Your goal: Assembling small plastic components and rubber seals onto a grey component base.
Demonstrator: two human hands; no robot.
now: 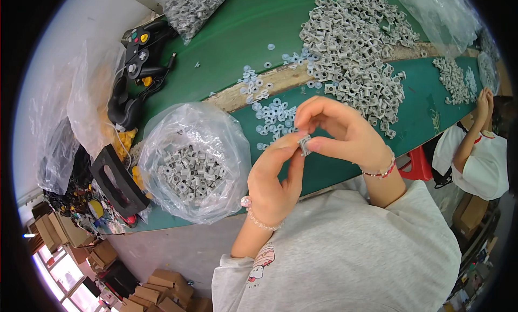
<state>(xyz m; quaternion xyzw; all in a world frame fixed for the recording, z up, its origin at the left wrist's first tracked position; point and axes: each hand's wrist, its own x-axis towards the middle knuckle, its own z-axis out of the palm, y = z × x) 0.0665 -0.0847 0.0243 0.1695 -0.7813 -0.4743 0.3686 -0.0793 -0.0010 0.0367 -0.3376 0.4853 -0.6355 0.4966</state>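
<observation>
A small grey plastic part (304, 145) is pinched between the fingertips of both hands, just over the near edge of the green table. My left hand (275, 174) grips it from the left, thumb and forefinger together. From the other side my right hand (340, 133) holds it with the thumb, fingers curled above. Beyond the hands lie loose translucent blue rings (276, 113). A large heap of like grey parts (350, 53) spreads behind my right hand. Left of my left hand, a clear plastic bag (232, 145) stands open with many grey parts (191, 174) in it.
Black game controllers (143, 56) with a cable lie at the left. Nearby are a black frame-shaped piece (116, 182) and another bag of grey parts (194, 10). A wooden strip (226, 98) crosses the green table (232, 48). At the right sits another person (480, 155) near a red stool (415, 165).
</observation>
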